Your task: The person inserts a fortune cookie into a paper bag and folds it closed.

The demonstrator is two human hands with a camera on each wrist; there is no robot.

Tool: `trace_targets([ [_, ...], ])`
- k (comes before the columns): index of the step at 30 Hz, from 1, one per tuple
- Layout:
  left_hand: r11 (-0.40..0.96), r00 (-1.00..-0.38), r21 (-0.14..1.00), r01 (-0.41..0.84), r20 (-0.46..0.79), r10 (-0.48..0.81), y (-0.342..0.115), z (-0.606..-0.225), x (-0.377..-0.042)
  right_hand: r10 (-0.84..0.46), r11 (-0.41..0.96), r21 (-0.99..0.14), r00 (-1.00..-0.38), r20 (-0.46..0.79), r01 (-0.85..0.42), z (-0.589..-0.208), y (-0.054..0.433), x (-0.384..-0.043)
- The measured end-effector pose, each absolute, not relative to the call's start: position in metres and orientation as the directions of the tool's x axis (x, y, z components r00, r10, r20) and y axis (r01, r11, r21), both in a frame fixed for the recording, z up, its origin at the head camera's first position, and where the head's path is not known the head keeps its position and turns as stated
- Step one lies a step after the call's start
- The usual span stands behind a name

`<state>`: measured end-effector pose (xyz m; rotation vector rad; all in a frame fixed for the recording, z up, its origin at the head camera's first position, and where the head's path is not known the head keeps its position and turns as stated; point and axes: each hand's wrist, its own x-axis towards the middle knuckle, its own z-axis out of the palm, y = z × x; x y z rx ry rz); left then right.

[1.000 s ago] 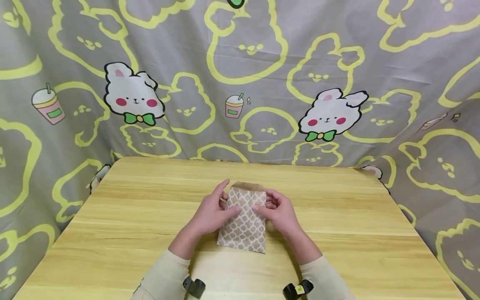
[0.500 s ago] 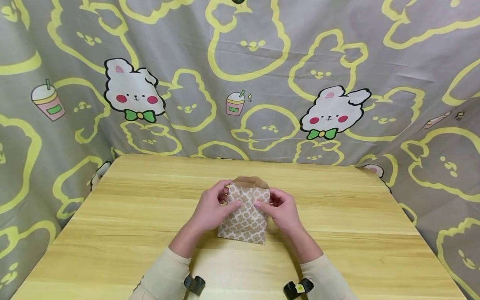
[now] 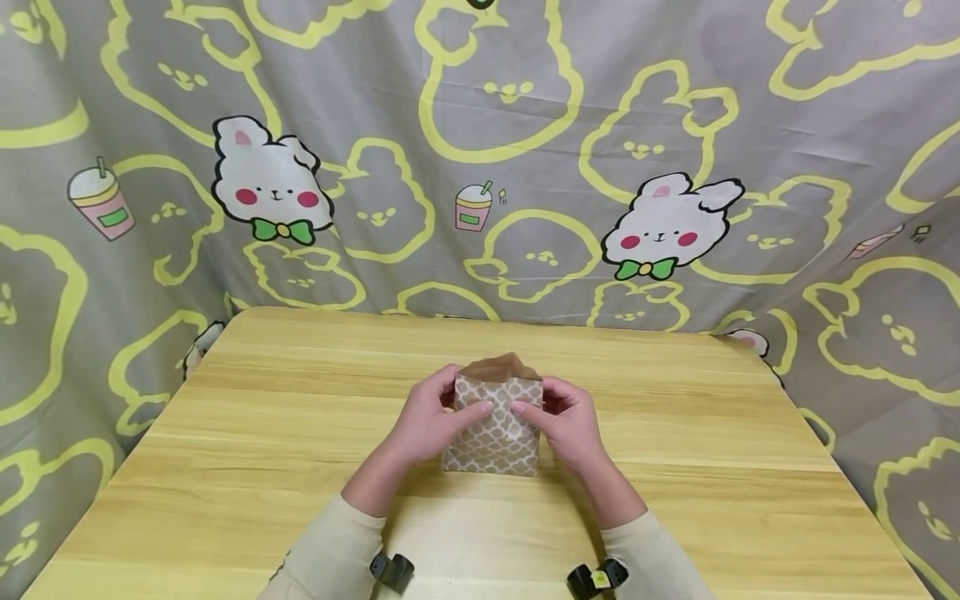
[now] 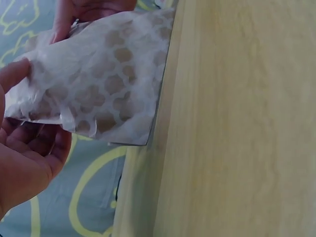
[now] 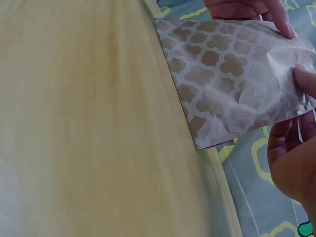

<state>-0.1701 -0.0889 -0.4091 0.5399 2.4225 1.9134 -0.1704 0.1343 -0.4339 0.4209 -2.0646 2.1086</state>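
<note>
A small brown paper bag (image 3: pixel 495 442) with a white quatrefoil pattern stands upright at the middle of the table, its mouth facing up and parted so the plain brown inside shows. My left hand (image 3: pixel 435 417) grips its left side, thumb across the front and fingers behind. On the other side my right hand (image 3: pixel 566 421) holds it the same way, the two thumbs close together. In the left wrist view the bag (image 4: pixel 113 84) has its bottom edge right at the tabletop. Creases run over the bag (image 5: pixel 222 74) near the thumbs in the right wrist view.
The light wood table (image 3: pixel 300 400) reaches back to a grey curtain (image 3: pixel 390 183) printed with yellow outlines and white rabbits, which also hangs along both sides. Black wrist bands (image 3: pixel 392 572) sit on both sleeves.
The bag has tilted from leaning back to more upright, its lower edge moving away from me. Its mouth has spread wider, and both thumbs have shifted slightly on the front.
</note>
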Motion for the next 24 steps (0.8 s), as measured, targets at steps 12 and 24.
trace_targets([
  [12, 0.172, -0.939, 0.945, 0.277, 0.229, 0.255, -0.0819, -0.4111, -0.1678, -0.159, -0.072, -0.958, -0.945, 0.287, -0.279, -0.4336, 0.129, -0.1673],
  [24, 0.123, -0.941, 0.955, 0.27, 0.235, 0.243, -0.0798, -0.4095, -0.1646, -0.116, -0.049, -0.967, -0.96, 0.256, -0.252, -0.4316, 0.1254, -0.1643],
])
